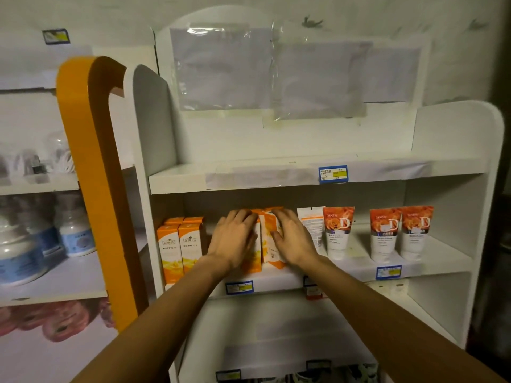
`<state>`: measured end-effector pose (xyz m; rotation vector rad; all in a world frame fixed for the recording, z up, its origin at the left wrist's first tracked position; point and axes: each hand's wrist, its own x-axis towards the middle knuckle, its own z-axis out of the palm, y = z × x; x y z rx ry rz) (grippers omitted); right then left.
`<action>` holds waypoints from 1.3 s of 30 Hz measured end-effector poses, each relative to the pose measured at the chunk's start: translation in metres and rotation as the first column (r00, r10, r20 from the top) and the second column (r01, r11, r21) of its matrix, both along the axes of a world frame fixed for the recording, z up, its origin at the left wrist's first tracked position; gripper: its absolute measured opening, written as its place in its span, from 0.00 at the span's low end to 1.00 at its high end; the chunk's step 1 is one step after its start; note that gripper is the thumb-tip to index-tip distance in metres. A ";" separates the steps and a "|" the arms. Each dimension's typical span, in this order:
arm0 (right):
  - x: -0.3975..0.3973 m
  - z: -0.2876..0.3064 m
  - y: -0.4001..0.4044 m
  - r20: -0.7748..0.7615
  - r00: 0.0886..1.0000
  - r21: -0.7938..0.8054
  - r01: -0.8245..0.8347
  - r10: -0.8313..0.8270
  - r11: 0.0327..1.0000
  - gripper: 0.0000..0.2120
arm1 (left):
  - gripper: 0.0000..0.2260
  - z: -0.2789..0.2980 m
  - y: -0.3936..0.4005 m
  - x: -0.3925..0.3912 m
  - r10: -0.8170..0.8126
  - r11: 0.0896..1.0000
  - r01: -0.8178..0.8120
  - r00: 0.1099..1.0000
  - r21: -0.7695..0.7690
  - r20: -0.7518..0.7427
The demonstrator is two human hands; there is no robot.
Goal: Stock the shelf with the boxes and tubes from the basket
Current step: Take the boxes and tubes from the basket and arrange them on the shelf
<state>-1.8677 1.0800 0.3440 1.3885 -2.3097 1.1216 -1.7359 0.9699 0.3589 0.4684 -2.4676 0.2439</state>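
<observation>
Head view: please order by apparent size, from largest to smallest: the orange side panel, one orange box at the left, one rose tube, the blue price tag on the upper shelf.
1. orange side panel
2. orange box
3. rose tube, nearly like the box; unsure
4. blue price tag

A small shop is showing here: a white display shelf (304, 175) is carrying blue price tags (332, 174) on its edges, identical orange boxes (179, 250) and rose-printed tubes (337, 233) are standing in rows mid-frame, and jars (74, 230) are filling the left.
</observation>
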 end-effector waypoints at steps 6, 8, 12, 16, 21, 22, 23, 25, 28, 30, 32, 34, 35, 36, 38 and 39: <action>0.006 -0.001 0.011 -0.008 1.000 0.091 0.031 -0.030 0.995 0.39 | 0.39 0.000 0.009 0.013 0.068 0.996 -0.074 0.991 0.049 0.114; 0.009 -0.002 0.014 -0.004 1.000 0.115 0.029 -0.028 0.993 0.42 | 0.40 0.001 0.013 0.020 0.082 0.995 -0.089 0.987 0.047 0.137; 0.015 -0.004 0.021 -0.016 0.998 0.122 0.068 -0.066 0.990 0.44 | 0.41 0.004 0.019 0.031 0.104 0.992 -0.113 0.982 0.051 0.159; 0.021 -0.003 0.030 0.010 0.995 0.114 0.094 -0.096 0.989 0.43 | 0.41 0.006 0.024 0.041 0.133 0.990 -0.139 0.973 0.022 0.187; 0.033 0.004 0.042 -0.091 0.990 0.057 0.110 -0.105 0.992 0.36 | 0.38 0.011 0.023 0.054 0.199 0.978 -0.182 0.958 -0.099 0.205; 0.034 0.005 0.044 -0.120 0.988 0.035 0.099 -0.094 0.995 0.35 | 0.37 0.013 0.021 0.057 0.203 0.976 -0.183 0.958 -0.115 0.200; 0.035 0.007 0.043 -0.155 0.985 0.013 0.080 -0.077 0.997 0.33 | 0.36 0.016 0.018 0.062 0.209 0.974 -0.187 0.959 -0.126 0.192; 0.037 0.008 0.042 -0.242 0.970 -0.014 0.029 -0.031 0.999 0.30 | 0.36 0.022 0.011 0.072 0.227 0.970 -0.204 0.955 -0.135 0.189; 0.040 0.011 0.035 -0.361 0.931 0.018 -0.059 0.061 0.998 0.28 | 0.37 0.032 0.001 0.086 0.273 0.960 -0.247 0.934 -0.135 0.232; 0.040 0.011 0.024 -0.375 0.922 0.045 -0.081 0.092 0.996 0.28 | 0.38 0.038 -0.009 0.093 0.296 0.954 -0.271 0.923 -0.130 0.246; 0.044 0.013 0.009 -0.241 0.966 0.008 -0.092 0.091 0.996 0.30 | 0.37 0.041 -0.020 0.097 0.305 0.952 -0.289 0.922 -0.101 0.237; 0.050 0.015 -0.006 -0.030 0.997 -0.078 -0.068 0.066 0.995 0.31 | 0.37 0.043 -0.029 0.098 0.309 0.951 -0.306 0.920 -0.048 0.242; 0.053 0.015 -0.012 0.031 0.999 -0.103 -0.042 0.045 0.994 0.32 | 0.37 0.043 -0.033 0.097 0.310 0.949 -0.314 0.916 -0.026 0.255; 0.054 0.014 -0.017 0.050 0.998 -0.101 -0.018 0.023 0.995 0.32 | 0.38 0.042 -0.037 0.097 0.311 0.947 -0.322 0.911 -0.007 0.271; 0.053 0.003 -0.024 -0.017 1.000 -0.061 0.010 -0.011 0.998 0.33 | 0.38 0.037 -0.044 0.097 0.298 0.948 -0.317 0.910 0.021 0.288; 0.052 -0.003 -0.025 -0.083 0.996 -0.033 0.020 -0.023 0.999 0.33 | 0.39 0.033 -0.049 0.097 0.289 0.950 -0.310 0.913 0.032 0.289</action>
